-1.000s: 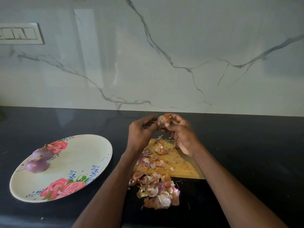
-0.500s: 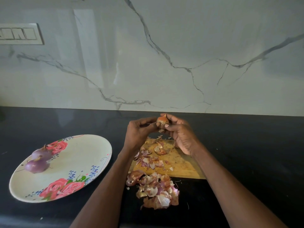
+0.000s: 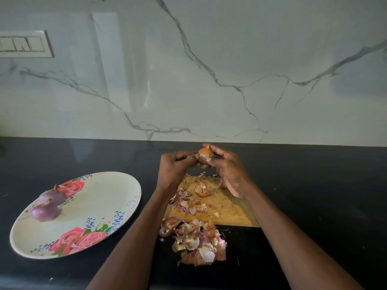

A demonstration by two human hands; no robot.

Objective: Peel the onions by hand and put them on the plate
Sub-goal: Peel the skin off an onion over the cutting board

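Orange-brown papery skin covers the onion [image 3: 205, 154] held above the far end of the wooden cutting board [image 3: 227, 208], raised off the black counter [image 3: 314, 185]. Right hand [image 3: 229, 170] has its fingers curled round the onion from the far side and its thumb against the near side. Left hand [image 3: 174, 169] has its fingers [image 3: 186, 154] bent inward and pinching at the onion's left side, where a flap of skin appears loose; the exact contact is too small to confirm. Loose peelings [image 3: 193, 203] lie scattered on the board, and a larger heap of skins [image 3: 196, 240] lies on the counter just beside the board's near edge. Floral plate [image 3: 100, 206], cream with pink roses, rests on the counter to the left, well apart from the board. Two peeled purple onions [image 3: 47, 206] lie on the plate's left portion, touching or nearly touching one another. White marble-pattern wall [image 3: 209, 70] backs the counter, with a switch panel [image 3: 25, 44] at upper left.
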